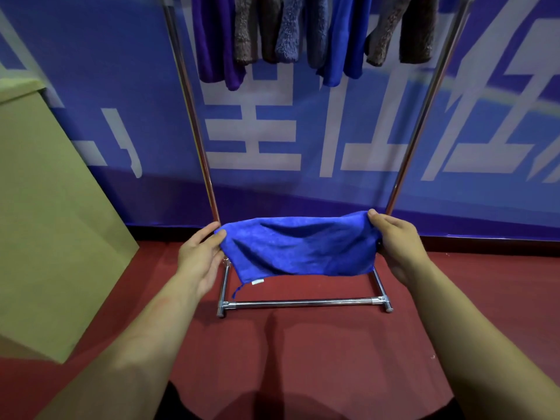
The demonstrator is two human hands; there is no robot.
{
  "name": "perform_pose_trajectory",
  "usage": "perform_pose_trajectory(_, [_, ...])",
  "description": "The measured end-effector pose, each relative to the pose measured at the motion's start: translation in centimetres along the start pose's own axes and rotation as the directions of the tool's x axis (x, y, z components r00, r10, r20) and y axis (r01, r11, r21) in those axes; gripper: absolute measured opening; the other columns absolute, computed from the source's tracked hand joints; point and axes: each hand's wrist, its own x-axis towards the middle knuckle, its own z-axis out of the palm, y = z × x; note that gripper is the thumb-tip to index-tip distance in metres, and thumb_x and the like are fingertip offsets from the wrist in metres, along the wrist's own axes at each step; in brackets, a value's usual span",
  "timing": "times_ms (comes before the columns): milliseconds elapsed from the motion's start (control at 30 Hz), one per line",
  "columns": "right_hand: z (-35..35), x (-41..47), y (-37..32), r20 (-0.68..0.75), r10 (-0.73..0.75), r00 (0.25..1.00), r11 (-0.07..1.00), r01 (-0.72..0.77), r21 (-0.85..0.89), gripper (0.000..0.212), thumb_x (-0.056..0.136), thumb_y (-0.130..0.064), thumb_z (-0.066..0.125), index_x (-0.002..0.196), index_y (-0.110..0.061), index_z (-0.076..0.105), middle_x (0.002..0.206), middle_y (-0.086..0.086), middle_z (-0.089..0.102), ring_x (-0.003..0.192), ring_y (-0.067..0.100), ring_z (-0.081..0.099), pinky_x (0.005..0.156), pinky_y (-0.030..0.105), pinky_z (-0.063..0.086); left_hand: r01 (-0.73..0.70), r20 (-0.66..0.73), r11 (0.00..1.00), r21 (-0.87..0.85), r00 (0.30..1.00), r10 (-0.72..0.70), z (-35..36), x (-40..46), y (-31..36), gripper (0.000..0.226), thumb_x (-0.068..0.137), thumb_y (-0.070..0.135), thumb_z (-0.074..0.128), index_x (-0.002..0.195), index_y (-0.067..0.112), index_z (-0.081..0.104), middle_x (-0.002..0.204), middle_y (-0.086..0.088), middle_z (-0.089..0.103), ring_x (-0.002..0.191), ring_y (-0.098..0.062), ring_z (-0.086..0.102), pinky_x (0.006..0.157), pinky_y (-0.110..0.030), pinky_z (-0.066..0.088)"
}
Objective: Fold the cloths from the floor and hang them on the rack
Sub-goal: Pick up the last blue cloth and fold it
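A blue cloth (298,245) hangs folded between my two hands, stretched out in front of the rack's lower half. My left hand (200,256) pinches its left end and my right hand (397,241) grips its right end. A small white label and a loop dangle from the cloth's lower left corner. The metal rack (303,303) stands on the red floor, its two uprights rising to left and right. Several cloths (303,34), purple, brown, grey-blue and blue, hang from its top, which is out of frame.
A large cardboard box (45,207) stands at the left, close to the rack's left upright. A blue banner with white characters (257,140) covers the wall behind. Red carpet (303,359) lies underfoot.
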Motion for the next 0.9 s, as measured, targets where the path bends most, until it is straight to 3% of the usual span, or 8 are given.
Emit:
perform_pose_trajectory(133, [-0.1,-0.1,-0.1,0.012,0.001,1.000,1.000,-0.001,-0.018,0.020,0.098,-0.024,0.064,0.092,-0.009,0.075,0.078,0.002,0.077,0.067,0.010,0.071,0.057,0.024,0.056,-0.056,-0.075,0.998,-0.015,0.996,0.054,-0.1,0.0,0.5,0.025,0.095,0.002,0.062,0.120,0.007,0.064,0.104,-0.013,0.072,0.084,-0.018,0.072,0.068,-0.024,0.061])
perform_pose_trajectory(233, [-0.3,0.1,0.6,-0.015,0.077,0.997,0.987,-0.078,-0.138,0.021,0.095,-0.024,0.068,0.086,-0.007,0.074,0.083,0.010,0.074,0.070,0.019,0.068,0.068,0.033,0.056,0.007,-0.139,0.990,0.142,0.990,0.013,-0.6,0.4,0.2,0.023,0.097,0.005,0.058,0.118,0.008,0.067,0.104,-0.012,0.072,0.082,-0.018,0.068,0.062,-0.025,0.060])
perform_pose_trajectory(333, [-0.3,0.0,1.0,-0.076,0.073,0.994,0.987,-0.083,-0.139,0.021,0.095,-0.026,0.069,0.085,-0.008,0.075,0.081,0.008,0.071,0.073,0.018,0.062,0.073,0.036,0.053,0.033,-0.169,0.971,0.236,0.986,0.007,-1.0,0.5,-0.5,0.027,0.096,0.005,0.061,0.122,0.005,0.068,0.112,-0.015,0.071,0.084,-0.019,0.066,0.073,-0.029,0.054])
perform_pose_trajectory(467, [-0.2,-0.1,0.3,-0.115,0.067,0.991,0.997,-0.071,-0.028,0.019,0.095,-0.030,0.068,0.085,-0.015,0.074,0.086,0.004,0.073,0.075,0.018,0.064,0.070,0.034,0.051,-0.072,-0.133,0.977,0.203,0.986,0.100,-0.6,0.3,-0.1,0.019,0.094,0.004,0.065,0.111,0.008,0.071,0.115,-0.016,0.072,0.099,-0.024,0.069,0.087,-0.033,0.055])
perform_pose_trajectory(700, [-0.2,0.1,0.3,-0.132,0.044,0.990,0.999,-0.045,0.000,0.019,0.097,-0.026,0.066,0.089,-0.010,0.074,0.078,0.008,0.062,0.063,0.016,0.053,0.057,0.028,0.044,-0.134,-0.130,0.963,0.235,0.977,0.167,0.0,-0.1,0.1,0.015,0.092,0.006,0.068,0.106,0.010,0.073,0.114,-0.016,0.073,0.101,-0.027,0.069,0.097,-0.045,0.054])
perform_pose_trajectory(833, [-0.3,0.2,0.4,-0.142,-0.027,0.990,0.999,0.033,0.038,0.017,0.098,-0.023,0.064,0.093,-0.011,0.075,0.082,0.003,0.069,0.073,0.014,0.061,0.066,0.028,0.051,-0.210,0.001,0.949,0.236,0.976,0.216,0.4,-1.0,0.8,0.021,0.092,0.003,0.068,0.112,0.011,0.071,0.108,-0.015,0.074,0.099,-0.023,0.071,0.091,-0.034,0.059])
perform_pose_trajectory(900, [-0.5,0.5,0.5,-0.155,-0.069,0.986,0.997,0.073,0.024,0.021,0.098,-0.026,0.065,0.085,-0.014,0.077,0.082,0.001,0.070,0.077,0.014,0.063,0.070,0.031,0.053,-0.278,0.065,0.919,0.280,0.960,0.271,0.5,-1.2,0.9,0.025,0.090,0.002,0.070,0.111,0.015,0.072,0.104,-0.013,0.076,0.095,-0.019,0.071,0.087,-0.029,0.057])
